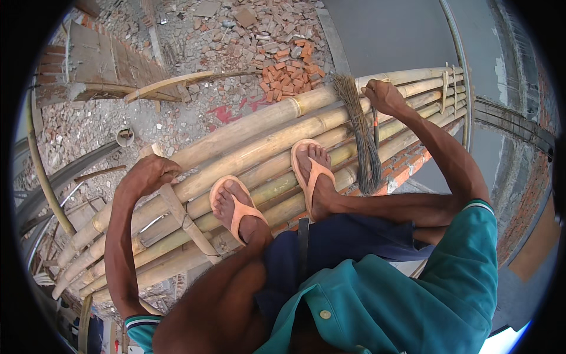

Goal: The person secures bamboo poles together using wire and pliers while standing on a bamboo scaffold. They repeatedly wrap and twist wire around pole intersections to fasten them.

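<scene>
I squat on a platform of lashed bamboo poles (247, 154), my sandalled feet flat on it. At its left part, my left hand (152, 176) is closed over a flat bamboo crosspiece (187, 225), beside the end of the thickest pole. My right hand (384, 98) is a closed fist above the poles on the right. Beneath it hangs a thin dark tool with an orange part (375, 123); its upper end is hidden in the fist. Just left of that hand, a bundle of thin wires (361, 133) lies across the poles.
Far below lies rubble (230, 53) with a heap of broken orange bricks (292, 71). A small bucket (125, 137) stands at the left, near a broken wall (106, 59). A smooth grey surface (389, 35) fills the upper right. An upright pole (463, 59) borders the platform's right end.
</scene>
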`<state>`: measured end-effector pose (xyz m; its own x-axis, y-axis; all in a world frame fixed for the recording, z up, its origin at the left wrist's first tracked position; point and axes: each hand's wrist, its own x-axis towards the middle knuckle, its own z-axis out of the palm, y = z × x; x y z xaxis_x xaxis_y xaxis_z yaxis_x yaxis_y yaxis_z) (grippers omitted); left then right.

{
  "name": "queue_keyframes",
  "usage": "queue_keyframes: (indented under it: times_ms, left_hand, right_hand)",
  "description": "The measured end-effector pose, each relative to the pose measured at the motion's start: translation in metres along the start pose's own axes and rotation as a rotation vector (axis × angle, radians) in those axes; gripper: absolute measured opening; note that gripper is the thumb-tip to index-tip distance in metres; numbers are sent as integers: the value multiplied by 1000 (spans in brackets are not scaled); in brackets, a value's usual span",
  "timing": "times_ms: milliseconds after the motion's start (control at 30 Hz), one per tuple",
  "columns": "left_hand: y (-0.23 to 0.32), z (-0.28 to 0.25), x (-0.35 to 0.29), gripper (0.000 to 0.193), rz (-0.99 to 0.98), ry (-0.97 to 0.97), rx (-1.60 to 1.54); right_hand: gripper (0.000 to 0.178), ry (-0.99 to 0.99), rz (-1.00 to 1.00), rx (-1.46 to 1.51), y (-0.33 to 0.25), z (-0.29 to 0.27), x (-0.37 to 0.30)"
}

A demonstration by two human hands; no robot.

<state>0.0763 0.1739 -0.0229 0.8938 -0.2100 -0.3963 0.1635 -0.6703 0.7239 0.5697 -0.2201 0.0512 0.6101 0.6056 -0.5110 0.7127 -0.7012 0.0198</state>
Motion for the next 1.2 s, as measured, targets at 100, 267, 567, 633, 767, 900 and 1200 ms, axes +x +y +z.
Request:
queue_keyframes:
  times_ms: [100, 267, 567, 633, 767, 900, 1200]
  left_hand:
    - [7, -6, -2, 17, -273, -130, -448]
    - [-6, -17, 25, 20, -350, -395, -313]
    - [35, 68, -36, 32, -270, 343, 142]
    - [36, 89, -39, 29, -205, 490, 316]
    - [28, 84, -43, 19, -77, 416, 326]
    - [37, 61, -41, 24, -91, 230, 449]
    - [130, 122, 18, 49, -765, 1278, -1651]
  right_hand:
    - [42, -93, 37, 83, 53, 32, -43]
    - [45, -123, 53, 152, 117, 107, -70]
    - [36, 309, 241, 136, 134, 173, -51]
    - [61, 209, 416, 124, 127, 135, -43]
    - [25, 230, 338, 504, 55, 42, -26]
    - [44, -106, 70, 954, -76, -7, -37]
    - [42, -451, -496, 375, -295, 8, -69]
